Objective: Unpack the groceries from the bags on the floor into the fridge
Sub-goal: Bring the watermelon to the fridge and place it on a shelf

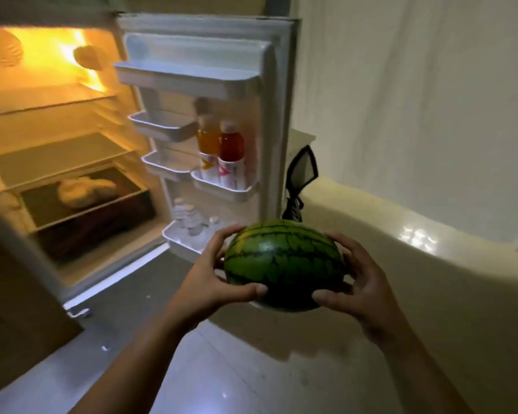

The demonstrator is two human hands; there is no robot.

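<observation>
A small striped green watermelon (284,264) is held in the air in front of me, low and right of the open fridge (57,121). My left hand (213,279) grips its left side, thumb curled under the front. My right hand (359,282) grips its right side the same way. The fridge door (275,100) stands swung open to the right. Inside, the lit shelves hold a pale bagged item (84,189) on the lowest glass shelf. No grocery bags are in view.
Door racks carry an orange bottle (208,144), a red bottle (231,150) and several small white bottles (192,219) at the bottom. A black bag (301,171) hangs behind the door. A white curtain (416,100) fills the right. A brown cabinet side (18,294) stands at the left.
</observation>
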